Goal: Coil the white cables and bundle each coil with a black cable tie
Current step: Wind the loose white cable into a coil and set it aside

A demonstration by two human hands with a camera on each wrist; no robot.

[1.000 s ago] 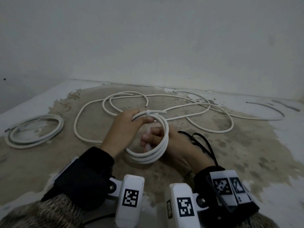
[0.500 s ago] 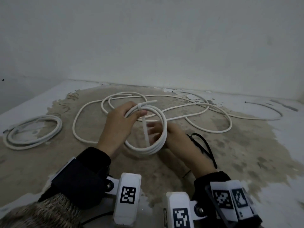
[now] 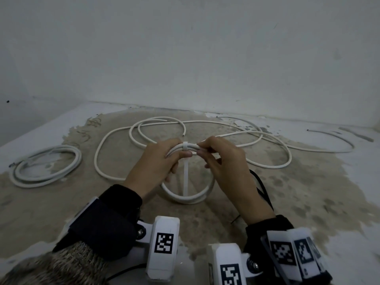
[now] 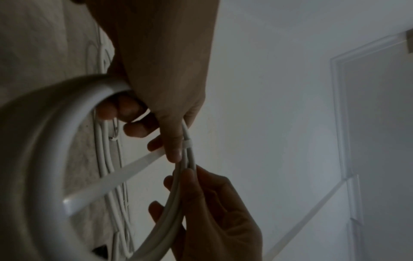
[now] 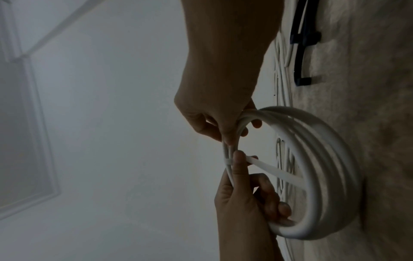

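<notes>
Since a second ago, both hands have risen to the top of the coil, which now stands upright on the surface. Left hand grips the bundled strands beside the white tie band, fingers curled round them. Right hand pinches the strands on the band's other side, thumb and fingertips closed on the cable. From the band, the white strap tail hangs down across the coil's opening to its lower rim. Black cable ties lie just behind the right wrist. Loose white cable sprawls beyond the hands; another coiled cable rests far left.
</notes>
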